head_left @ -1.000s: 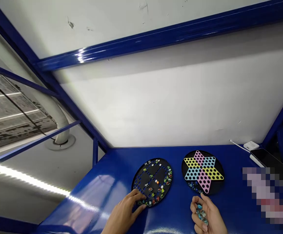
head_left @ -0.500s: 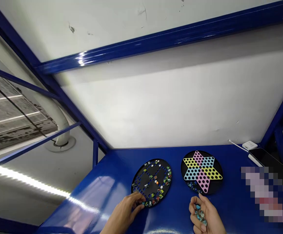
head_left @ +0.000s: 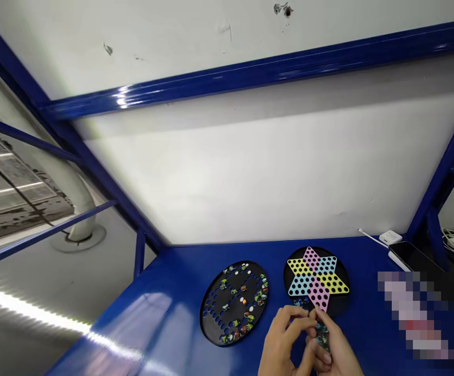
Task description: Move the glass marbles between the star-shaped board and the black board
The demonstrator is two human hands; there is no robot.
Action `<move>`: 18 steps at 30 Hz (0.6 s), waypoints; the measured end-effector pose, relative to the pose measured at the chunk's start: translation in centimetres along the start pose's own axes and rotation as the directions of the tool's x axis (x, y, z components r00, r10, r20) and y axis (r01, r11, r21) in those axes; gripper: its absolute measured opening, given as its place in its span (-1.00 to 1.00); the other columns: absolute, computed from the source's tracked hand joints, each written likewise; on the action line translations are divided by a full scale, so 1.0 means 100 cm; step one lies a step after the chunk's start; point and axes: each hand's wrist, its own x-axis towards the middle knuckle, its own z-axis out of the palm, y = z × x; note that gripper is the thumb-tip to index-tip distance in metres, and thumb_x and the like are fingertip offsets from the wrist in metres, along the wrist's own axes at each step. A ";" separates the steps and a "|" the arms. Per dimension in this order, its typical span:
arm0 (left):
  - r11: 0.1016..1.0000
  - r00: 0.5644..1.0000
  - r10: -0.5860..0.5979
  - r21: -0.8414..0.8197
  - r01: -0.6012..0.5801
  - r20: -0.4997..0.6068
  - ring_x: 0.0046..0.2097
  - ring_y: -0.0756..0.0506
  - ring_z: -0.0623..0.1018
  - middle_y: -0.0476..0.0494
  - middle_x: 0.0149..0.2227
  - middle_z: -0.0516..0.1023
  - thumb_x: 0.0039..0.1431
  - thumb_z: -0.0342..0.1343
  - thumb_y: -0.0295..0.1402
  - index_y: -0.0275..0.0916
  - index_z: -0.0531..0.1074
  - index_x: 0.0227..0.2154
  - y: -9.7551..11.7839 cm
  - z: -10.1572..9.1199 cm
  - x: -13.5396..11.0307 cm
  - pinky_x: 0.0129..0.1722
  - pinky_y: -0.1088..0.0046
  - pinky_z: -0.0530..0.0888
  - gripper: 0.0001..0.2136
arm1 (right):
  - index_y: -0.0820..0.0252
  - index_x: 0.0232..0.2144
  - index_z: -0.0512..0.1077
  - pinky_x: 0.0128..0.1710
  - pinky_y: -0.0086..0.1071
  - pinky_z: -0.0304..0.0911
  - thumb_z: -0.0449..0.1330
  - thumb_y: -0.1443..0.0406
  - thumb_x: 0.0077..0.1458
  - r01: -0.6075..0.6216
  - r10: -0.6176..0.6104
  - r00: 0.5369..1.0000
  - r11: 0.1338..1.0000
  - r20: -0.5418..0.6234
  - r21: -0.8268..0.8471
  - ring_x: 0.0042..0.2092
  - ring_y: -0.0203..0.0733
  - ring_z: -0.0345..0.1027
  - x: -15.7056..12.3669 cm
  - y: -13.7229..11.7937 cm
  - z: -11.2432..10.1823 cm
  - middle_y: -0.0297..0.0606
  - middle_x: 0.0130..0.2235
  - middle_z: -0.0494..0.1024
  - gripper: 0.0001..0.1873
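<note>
Two round black game boards lie on the blue table (head_left: 172,318). The left board (head_left: 233,303) has several glass marbles sitting in its holes. The right board (head_left: 316,279) carries a pink, yellow and blue star with holes, and a few marbles lie at its near rim. My right hand (head_left: 332,347) is cupped, palm up, around several glass marbles (head_left: 321,334) just in front of the star board. My left hand (head_left: 287,337) reaches across to it with fingers pinched over those marbles, touching the right hand.
A white wall and blue frame bars close off the back and sides. At the far right lie a dark phone (head_left: 417,257), a white charger (head_left: 390,237) and cables. A blurred patch (head_left: 415,313) covers part of the table on the right.
My left hand left the marble-filled board and crossed right to meet my right hand. The view shifted right and slightly down.
</note>
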 end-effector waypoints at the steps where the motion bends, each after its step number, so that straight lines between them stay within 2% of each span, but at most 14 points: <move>1: 1.000 0.999 -0.022 -0.010 0.022 -0.028 -0.05 -0.14 0.58 -0.20 -0.08 0.55 0.28 0.09 -0.32 -0.06 0.51 -0.07 -0.002 0.004 -0.001 0.01 0.27 0.55 -0.80 | 0.14 -0.51 0.27 -0.70 -0.55 -0.26 0.45 -0.06 -0.13 0.097 -0.099 0.995 0.993 -0.019 -0.074 -0.71 -0.55 -0.18 -0.002 -0.011 -0.002 -0.54 -0.61 0.28 -0.47; 2: 0.999 0.998 -0.041 -0.019 0.040 -0.050 -0.05 -0.14 0.58 -0.21 -0.09 0.55 0.29 0.08 -0.31 -0.07 0.50 -0.07 -0.006 0.006 -0.002 0.00 0.27 0.56 -0.80 | 0.14 -0.51 0.27 -0.69 -0.53 -0.24 0.43 -0.09 -0.10 0.217 -0.225 0.974 0.959 -0.024 -0.182 -0.69 -0.53 -0.18 -0.003 -0.024 -0.004 -0.53 -0.60 0.26 -0.46; 3: 0.998 0.997 -0.056 -0.025 0.054 -0.060 -0.05 -0.14 0.58 -0.21 -0.10 0.54 0.30 0.07 -0.31 -0.08 0.50 -0.08 -0.010 0.008 -0.004 0.00 0.28 0.56 -0.81 | 0.14 -0.52 0.28 -0.66 -0.51 -0.19 0.39 -0.11 -0.04 0.340 -0.360 0.933 0.883 -0.004 -0.324 -0.66 -0.49 -0.13 -0.003 -0.038 -0.006 -0.51 -0.59 0.26 -0.46; 4: 0.997 0.996 -0.067 -0.027 0.066 -0.059 -0.06 -0.15 0.58 -0.21 -0.10 0.54 0.30 0.07 -0.30 -0.08 0.51 -0.09 -0.014 0.009 -0.007 -0.01 0.28 0.56 -0.82 | 0.14 -0.54 0.28 -0.63 -0.48 -0.13 0.35 -0.13 0.00 0.444 -0.487 0.872 0.751 0.045 -0.489 -0.62 -0.44 -0.07 -0.002 -0.051 -0.007 -0.48 -0.58 0.24 -0.46; 5: 0.997 0.996 -0.080 -0.027 0.078 -0.050 -0.06 -0.15 0.58 -0.21 -0.10 0.54 0.30 0.07 -0.29 -0.08 0.51 -0.10 -0.019 0.011 -0.010 -0.02 0.29 0.57 -0.82 | 0.13 -0.56 0.29 -0.57 -0.45 -0.05 0.32 -0.14 0.05 0.523 -0.593 0.795 0.568 0.126 -0.635 -0.57 -0.38 0.01 0.001 -0.064 -0.008 -0.44 -0.58 0.26 -0.46; 6: 0.996 0.995 -0.090 -0.026 0.089 -0.041 -0.07 -0.15 0.58 -0.22 -0.10 0.54 0.30 0.07 -0.28 -0.08 0.51 -0.11 -0.024 0.012 -0.014 -0.03 0.30 0.57 -0.82 | 0.13 -0.57 0.31 -0.51 -0.41 0.00 0.28 -0.12 0.10 0.566 -0.649 0.724 0.362 0.236 -0.740 -0.52 -0.32 0.07 0.005 -0.075 -0.009 -0.39 -0.56 0.30 -0.49; 7: 0.995 0.995 -0.095 -0.025 0.094 -0.032 -0.07 -0.15 0.59 -0.22 -0.11 0.55 0.30 0.07 -0.27 -0.09 0.52 -0.11 -0.029 0.014 -0.017 -0.03 0.30 0.58 -0.82 | 0.12 -0.57 0.32 -0.46 -0.38 0.02 0.25 -0.09 0.14 0.576 -0.659 0.670 0.171 0.341 -0.800 -0.48 -0.28 0.10 0.009 -0.084 -0.011 -0.35 -0.54 0.33 -0.51; 8: 0.995 0.995 -0.094 -0.026 0.093 -0.023 -0.08 -0.15 0.59 -0.22 -0.11 0.55 0.30 0.07 -0.26 -0.09 0.52 -0.11 -0.034 0.016 -0.021 -0.04 0.31 0.58 -0.81 | 0.11 -0.56 0.35 -0.43 -0.36 0.00 0.22 -0.06 0.18 0.572 -0.636 0.637 0.011 0.436 -0.820 -0.46 -0.25 0.12 0.015 -0.090 -0.012 -0.32 -0.52 0.37 -0.54; 10: 0.996 0.997 -0.081 -0.032 0.081 -0.019 -0.09 -0.14 0.60 -0.22 -0.12 0.55 0.30 0.07 -0.25 -0.09 0.53 -0.11 -0.041 0.020 -0.026 -0.06 0.34 0.58 -0.81 | 0.10 -0.54 0.38 -0.43 -0.34 -0.06 0.17 0.00 0.24 0.564 -0.553 0.610 -0.201 0.567 -0.801 -0.47 -0.25 0.10 0.026 -0.096 -0.017 -0.30 -0.49 0.41 -0.59; 15: 0.992 0.994 -0.107 -0.063 0.105 -0.031 -0.11 -0.11 0.60 -0.19 -0.15 0.54 0.31 0.06 -0.26 -0.11 0.52 -0.14 -0.042 0.023 -0.029 -0.07 0.39 0.57 -0.82 | 0.13 -0.49 0.45 -0.47 -0.35 -0.17 0.13 0.18 0.31 0.522 -0.434 0.525 -0.514 0.732 -0.680 -0.51 -0.33 0.07 0.038 -0.091 -0.030 -0.29 -0.42 0.44 -0.67; 18: 0.987 0.990 -0.137 -0.091 0.135 -0.018 -0.13 -0.10 0.59 -0.18 -0.15 0.54 0.32 0.05 -0.26 -0.11 0.51 -0.14 -0.035 0.020 -0.028 -0.08 0.41 0.56 -0.83 | 0.15 -0.46 0.44 -0.47 -0.37 -0.15 0.13 0.22 0.32 0.458 -0.369 0.500 -0.656 0.784 -0.600 -0.50 -0.36 0.11 0.036 -0.091 -0.036 -0.29 -0.38 0.47 -0.70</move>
